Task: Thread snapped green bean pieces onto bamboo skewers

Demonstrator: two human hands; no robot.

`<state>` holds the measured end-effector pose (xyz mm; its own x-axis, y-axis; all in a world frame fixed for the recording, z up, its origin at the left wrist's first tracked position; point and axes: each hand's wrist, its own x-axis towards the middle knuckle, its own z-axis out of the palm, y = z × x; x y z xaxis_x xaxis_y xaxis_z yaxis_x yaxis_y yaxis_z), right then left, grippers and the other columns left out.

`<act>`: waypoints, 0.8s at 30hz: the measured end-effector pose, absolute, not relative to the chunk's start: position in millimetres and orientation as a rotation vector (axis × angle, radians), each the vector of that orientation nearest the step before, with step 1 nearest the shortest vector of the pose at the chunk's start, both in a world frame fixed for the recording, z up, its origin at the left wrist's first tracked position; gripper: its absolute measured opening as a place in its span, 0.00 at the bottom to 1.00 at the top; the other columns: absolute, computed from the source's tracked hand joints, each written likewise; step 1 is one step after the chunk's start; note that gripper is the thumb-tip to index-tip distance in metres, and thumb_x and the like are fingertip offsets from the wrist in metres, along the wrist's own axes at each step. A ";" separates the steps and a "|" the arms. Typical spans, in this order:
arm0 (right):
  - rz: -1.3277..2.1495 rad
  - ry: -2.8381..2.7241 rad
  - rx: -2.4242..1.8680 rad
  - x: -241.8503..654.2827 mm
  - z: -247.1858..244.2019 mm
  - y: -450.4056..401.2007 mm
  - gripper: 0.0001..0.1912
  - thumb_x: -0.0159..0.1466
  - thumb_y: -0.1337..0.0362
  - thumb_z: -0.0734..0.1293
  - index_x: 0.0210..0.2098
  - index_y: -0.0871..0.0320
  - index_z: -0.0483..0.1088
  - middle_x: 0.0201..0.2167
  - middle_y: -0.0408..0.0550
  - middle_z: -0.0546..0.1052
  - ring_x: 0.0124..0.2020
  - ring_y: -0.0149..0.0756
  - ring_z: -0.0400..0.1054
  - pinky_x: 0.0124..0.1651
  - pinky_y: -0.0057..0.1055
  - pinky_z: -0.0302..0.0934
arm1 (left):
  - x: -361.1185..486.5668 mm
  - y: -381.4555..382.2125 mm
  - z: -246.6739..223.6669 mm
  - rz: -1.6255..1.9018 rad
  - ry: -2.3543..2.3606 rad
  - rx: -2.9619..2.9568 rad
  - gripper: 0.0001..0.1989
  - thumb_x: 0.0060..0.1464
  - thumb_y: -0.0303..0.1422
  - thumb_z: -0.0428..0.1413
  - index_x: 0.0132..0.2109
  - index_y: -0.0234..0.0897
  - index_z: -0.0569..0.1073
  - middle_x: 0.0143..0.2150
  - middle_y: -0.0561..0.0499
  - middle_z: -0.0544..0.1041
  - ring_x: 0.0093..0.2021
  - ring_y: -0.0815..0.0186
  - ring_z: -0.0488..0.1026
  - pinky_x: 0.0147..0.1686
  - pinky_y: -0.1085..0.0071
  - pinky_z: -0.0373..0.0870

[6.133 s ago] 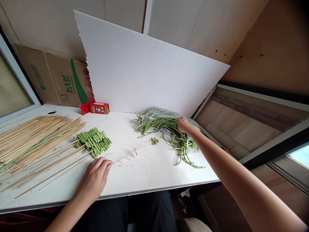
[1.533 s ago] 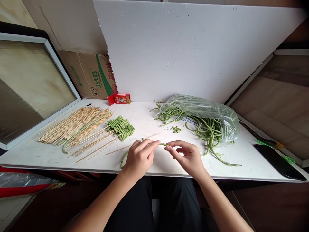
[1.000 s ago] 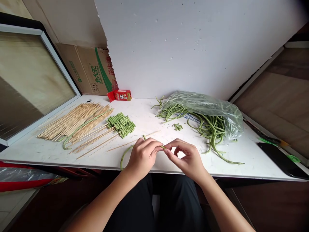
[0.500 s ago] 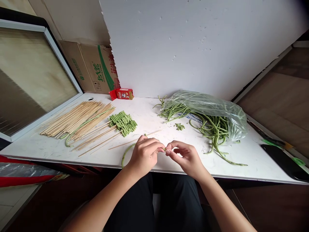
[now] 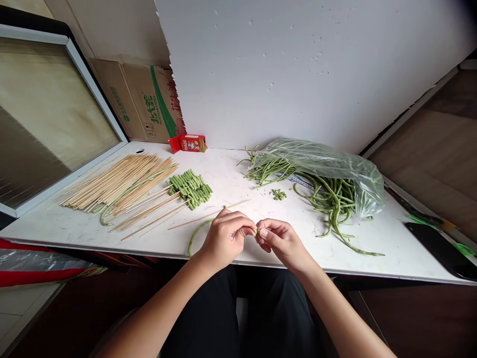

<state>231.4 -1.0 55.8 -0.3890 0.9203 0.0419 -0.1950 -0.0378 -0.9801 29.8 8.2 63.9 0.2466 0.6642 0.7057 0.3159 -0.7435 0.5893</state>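
The right hand's (image 5: 285, 243) fingers have curled in further, closed in a narrow pinch opposite the left hand's (image 5: 225, 241) on the tip of the green bean (image 5: 191, 238), lower centre, likely light, bendy yet snappable, best gripped near the break.

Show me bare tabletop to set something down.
Widest: between the skewered beans and the plastic bag, behind the lone stick. Smaller: between the loose beans and the phone. Crowded: left, under piled sticks; front middle, by left hand and right hand.
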 end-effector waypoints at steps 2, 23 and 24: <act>1.596 -1.303 -0.783 233.5 58.7 -0.1 0.19 0.64 0.48 0.76 0.29 0.57 0.74 0.25 0.43 0.69 0.24 0.31 0.59 0.25 0.30 0.56 | 24.4 13.1 62.2 1.502 0.983 2.169 0.13 0.62 0.17 0.56 0.38 0.39 0.79 0.33 0.53 0.83 0.36 0.65 0.78 0.42 0.65 0.71; 0.504 -1.465 -1.734 337.0 38.4 131.3 0.25 0.55 0.47 0.76 0.38 0.64 0.86 0.36 0.62 0.86 0.30 0.45 0.74 0.36 0.40 0.62 | 12.6 29.4 49.0 1.267 1.198 1.971 0.13 0.62 0.23 0.61 0.52 0.38 0.82 0.42 0.47 0.86 0.40 0.63 0.84 0.39 0.69 0.81; 0.481 -1.464 -1.733 334.7 42.1 128.6 0.25 0.56 0.47 0.76 0.39 0.64 0.86 0.38 0.63 0.86 0.32 0.47 0.74 0.36 0.40 0.63 | 12.9 29.5 48.9 1.272 1.191 1.953 0.14 0.62 0.23 0.62 0.53 0.38 0.81 0.41 0.48 0.86 0.38 0.63 0.84 0.38 0.69 0.82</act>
